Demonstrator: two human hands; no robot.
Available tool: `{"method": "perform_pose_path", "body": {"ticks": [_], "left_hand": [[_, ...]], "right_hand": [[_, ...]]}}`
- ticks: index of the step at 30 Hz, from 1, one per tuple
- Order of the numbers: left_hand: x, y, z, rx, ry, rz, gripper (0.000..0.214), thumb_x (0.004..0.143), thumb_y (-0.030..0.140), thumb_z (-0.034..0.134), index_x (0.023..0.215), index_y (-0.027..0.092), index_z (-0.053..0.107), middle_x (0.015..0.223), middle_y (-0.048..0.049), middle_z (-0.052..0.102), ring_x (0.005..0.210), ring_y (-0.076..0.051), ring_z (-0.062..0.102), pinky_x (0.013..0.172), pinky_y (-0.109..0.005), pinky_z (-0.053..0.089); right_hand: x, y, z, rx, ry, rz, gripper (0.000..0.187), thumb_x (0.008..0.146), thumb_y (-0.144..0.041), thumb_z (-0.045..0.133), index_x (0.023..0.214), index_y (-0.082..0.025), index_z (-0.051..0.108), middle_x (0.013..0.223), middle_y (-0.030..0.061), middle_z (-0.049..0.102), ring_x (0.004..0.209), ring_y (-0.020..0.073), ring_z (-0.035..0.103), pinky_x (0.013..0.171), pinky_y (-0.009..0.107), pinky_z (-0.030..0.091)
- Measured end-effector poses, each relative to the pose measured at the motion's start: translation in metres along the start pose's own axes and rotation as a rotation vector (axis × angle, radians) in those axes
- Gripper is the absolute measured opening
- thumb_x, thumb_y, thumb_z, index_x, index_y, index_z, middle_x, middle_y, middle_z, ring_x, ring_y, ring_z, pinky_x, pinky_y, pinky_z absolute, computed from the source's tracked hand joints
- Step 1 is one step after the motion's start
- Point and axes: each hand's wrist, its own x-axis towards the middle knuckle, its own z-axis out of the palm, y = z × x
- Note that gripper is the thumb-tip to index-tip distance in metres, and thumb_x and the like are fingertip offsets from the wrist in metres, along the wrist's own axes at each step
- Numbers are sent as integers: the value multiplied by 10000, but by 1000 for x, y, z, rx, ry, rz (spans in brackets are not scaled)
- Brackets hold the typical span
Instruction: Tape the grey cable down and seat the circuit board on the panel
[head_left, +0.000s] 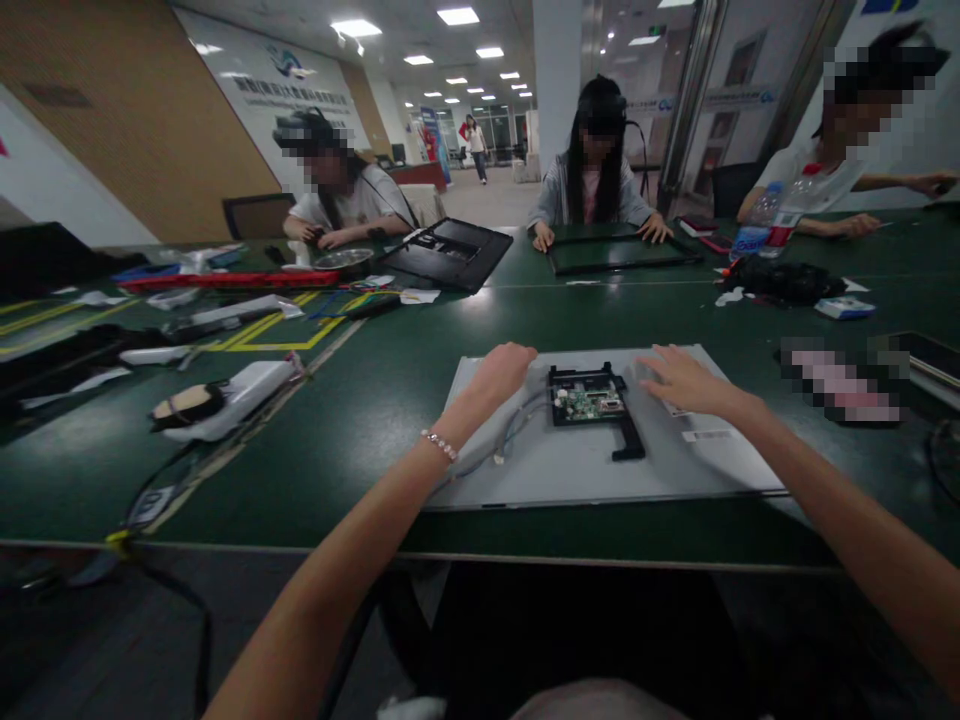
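A flat grey-white panel (517, 475), like the back of a screen, lies on the green table in front of me. On its middle rests a black plastic bracket (630, 440) around a green circuit board (589, 402). A thin cable (512, 430) runs from the board's left side towards the panel's near left edge. My left hand (501, 378), with a beaded bracelet at the wrist, is over the panel's far left part; its fingertips are hidden. On the other side of the bracket, my right hand (684, 380) is open over the panel, fingers apart, holding nothing.
Across the table (360, 400), one person handles a black frame (626, 268); another sits behind a black monitor housing (454, 252). A third person sits at right, near bottles (787, 215). Phones (840, 382) lie at right. Wrapped parts (225, 400) and cables lie left.
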Motion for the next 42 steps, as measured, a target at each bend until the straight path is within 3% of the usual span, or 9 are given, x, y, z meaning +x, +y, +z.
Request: {"method": "perform_pose_path", "body": {"ticks": [4, 8, 12, 15, 19, 26, 31, 37, 42], "left_hand": [[-5, 11, 1, -78, 31, 17, 274, 924, 132, 457, 1007, 140, 718, 998, -118, 739, 905, -220, 695, 829, -300, 510], [-10, 8, 3, -191, 116, 68, 304, 943, 141, 452, 1110, 142, 706, 1094, -105, 731, 955, -210, 694, 863, -292, 512], [-12, 2, 7, -230, 194, 106, 324, 949, 151, 463, 1183, 152, 686, 1154, -101, 717, 994, -205, 693, 907, -299, 508], [-13, 2, 9, -230, 205, 118, 316, 951, 162, 467, 1171, 159, 694, 1132, -95, 726, 978, -214, 700, 889, -306, 519], [-14, 4, 8, -252, 229, 144, 303, 951, 169, 470, 1136, 161, 709, 1101, -95, 734, 948, -216, 706, 860, -302, 525], [-15, 4, 7, -344, 320, 169, 293, 959, 215, 480, 1140, 176, 708, 1096, -83, 736, 940, -192, 705, 837, -274, 521], [-17, 3, 8, -372, 328, 219, 306, 979, 242, 454, 1146, 180, 702, 1081, -74, 738, 933, -179, 703, 819, -258, 518], [-19, 0, 2, -147, 289, 248, 309, 958, 166, 458, 1185, 171, 668, 1091, -92, 727, 901, -175, 699, 774, -254, 523], [-17, -13, 5, 84, 113, 282, 327, 911, 77, 455, 1144, 156, 670, 1091, -106, 719, 920, -193, 691, 773, -278, 522]], "right_hand": [[26, -48, -15, 208, 144, -220, 480, 925, -344, 512, 1356, -140, 568, 1400, 148, 571, 1343, 285, 480, 1147, 435, 342], [51, -88, -19, 355, 245, -331, 452, 845, -231, 605, 1286, -132, 620, 1306, 135, 645, 1226, 259, 584, 1083, 403, 419], [71, -110, -14, 456, 300, -390, 428, 773, -171, 663, 1201, -183, 675, 1230, 89, 692, 1163, 244, 621, 1026, 397, 461], [77, -117, -12, 580, 292, -357, 241, 780, -156, 646, 996, -198, 744, 1006, 42, 758, 950, 201, 696, 869, 325, 532], [71, -118, -13, 677, 328, -305, 121, 797, -171, 630, 811, -189, 749, 801, 20, 755, 741, 168, 699, 754, 288, 546], [58, -114, -8, 854, 302, -359, 270, 786, -232, 663, 1049, -207, 720, 1055, 58, 724, 898, 182, 703, 751, 292, 580], [57, -117, -3, 894, 364, -361, 141, 801, -193, 609, 874, -190, 730, 840, 26, 728, 762, 167, 690, 718, 291, 580], [53, -108, -18, 687, 445, -378, 172, 811, -138, 583, 862, -203, 734, 855, 34, 719, 778, 175, 673, 734, 296, 567], [38, -57, -30, 362, 498, -288, 209, 831, -115, 560, 902, -195, 740, 911, 63, 725, 837, 205, 665, 801, 336, 528]]}}
